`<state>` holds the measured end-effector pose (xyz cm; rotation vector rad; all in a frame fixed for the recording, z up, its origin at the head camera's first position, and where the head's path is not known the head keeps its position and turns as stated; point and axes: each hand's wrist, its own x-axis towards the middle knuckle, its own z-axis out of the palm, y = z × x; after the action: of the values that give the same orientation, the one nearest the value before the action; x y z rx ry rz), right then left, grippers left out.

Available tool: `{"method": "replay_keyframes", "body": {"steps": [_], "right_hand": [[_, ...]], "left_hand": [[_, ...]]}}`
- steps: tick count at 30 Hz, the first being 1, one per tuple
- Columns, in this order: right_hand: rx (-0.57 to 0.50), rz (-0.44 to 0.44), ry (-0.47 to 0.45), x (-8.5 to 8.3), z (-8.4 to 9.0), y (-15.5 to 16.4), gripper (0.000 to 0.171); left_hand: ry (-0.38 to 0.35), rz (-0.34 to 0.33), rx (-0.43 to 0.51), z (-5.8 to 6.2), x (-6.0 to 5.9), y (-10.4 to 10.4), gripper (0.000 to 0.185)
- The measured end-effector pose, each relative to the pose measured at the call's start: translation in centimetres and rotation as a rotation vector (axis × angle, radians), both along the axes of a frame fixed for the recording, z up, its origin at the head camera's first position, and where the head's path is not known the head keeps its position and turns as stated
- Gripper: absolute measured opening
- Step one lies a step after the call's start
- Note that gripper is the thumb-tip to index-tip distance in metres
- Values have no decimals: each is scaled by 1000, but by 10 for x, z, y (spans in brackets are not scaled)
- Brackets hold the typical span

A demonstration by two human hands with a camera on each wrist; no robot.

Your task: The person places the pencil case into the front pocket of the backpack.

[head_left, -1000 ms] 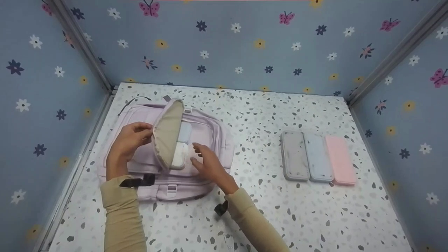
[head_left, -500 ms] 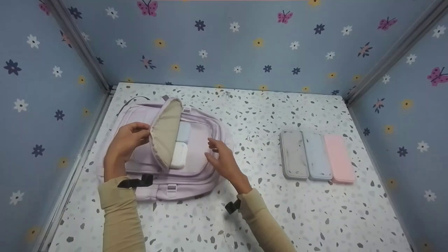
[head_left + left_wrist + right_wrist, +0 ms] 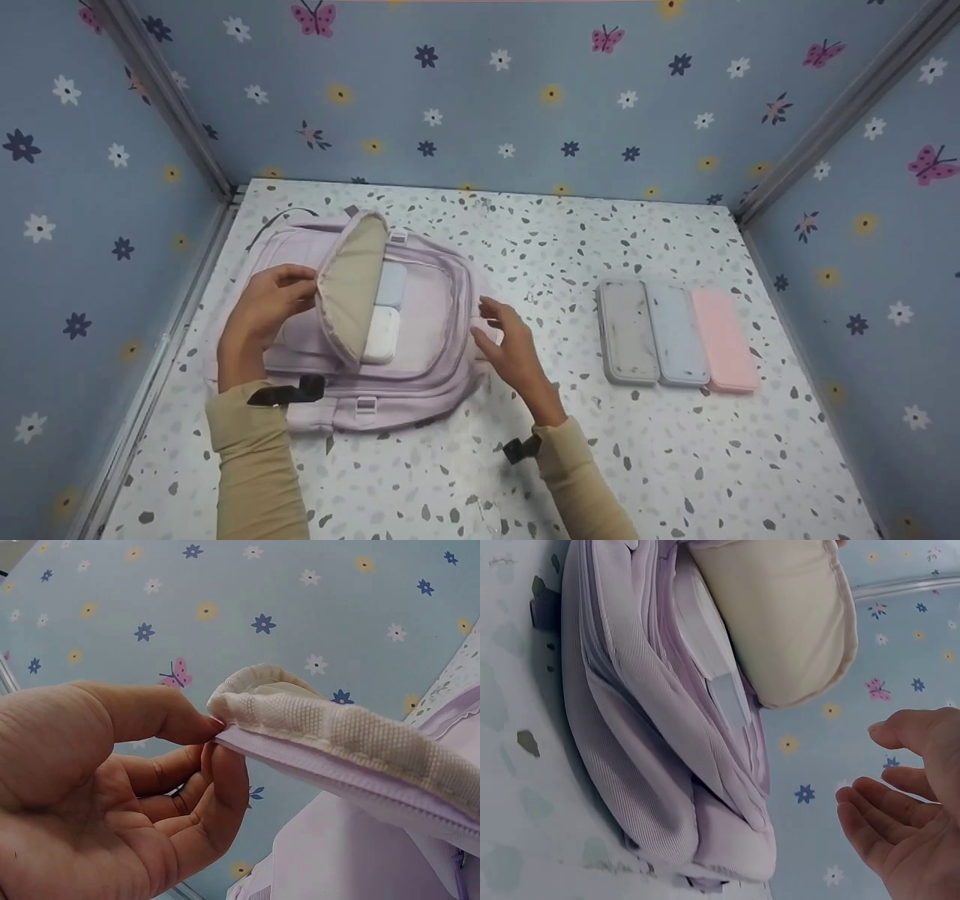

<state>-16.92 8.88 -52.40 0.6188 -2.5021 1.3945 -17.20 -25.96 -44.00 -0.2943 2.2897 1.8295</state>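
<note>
A lilac backpack (image 3: 427, 382) lies on the speckled table, its front pocket flap (image 3: 352, 292) folded back to show a beige lining. My left hand (image 3: 270, 307) pinches the flap's edge between thumb and fingertips; the left wrist view shows the zipper edge (image 3: 352, 772) there. Inside the pocket lie a light blue case (image 3: 392, 283) and a white case (image 3: 382, 335), both partly covered by the flap. Beyond the bag's right side hovers my right hand (image 3: 516, 349), fingers loosely bent and holding nothing. The right wrist view shows that hand (image 3: 907, 802) apart from the bag.
To the right, a grey case (image 3: 628, 334), a blue case (image 3: 677, 335) and a pink case (image 3: 724, 341) lie side by side on the table (image 3: 540, 247). Flower-patterned walls (image 3: 480, 97) stand at the back and on both sides.
My right hand has moved right, from over the open pocket to beyond the bag's right side. The left hand keeps its pinch on the flap, almost still.
</note>
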Motion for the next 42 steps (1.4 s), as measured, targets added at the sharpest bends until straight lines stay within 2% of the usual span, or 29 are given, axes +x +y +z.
{"method": "replay_keyframes", "body": {"steps": [14, 22, 29, 35, 42], "right_hand": [[-11, -196, -23, 6, 0, 46, 47], [-71, -265, -47, 13, -3, 73, 47], [-126, -343, -85, 19, -16, 101, 48], [-199, -413, -98, 33, -25, 118, 48], [-208, -482, -112, 41, -40, 140, 50]], "left_hand": [[31, 13, 36, 1, 1, 0, 30], [50, 9, 64, 1, 1, 2, 27], [30, 1, 32, -1, 2, 2, 31], [34, -1, 50, -2, 3, 0, 29], [41, -4, 28, -1, 3, -1, 31]]}}
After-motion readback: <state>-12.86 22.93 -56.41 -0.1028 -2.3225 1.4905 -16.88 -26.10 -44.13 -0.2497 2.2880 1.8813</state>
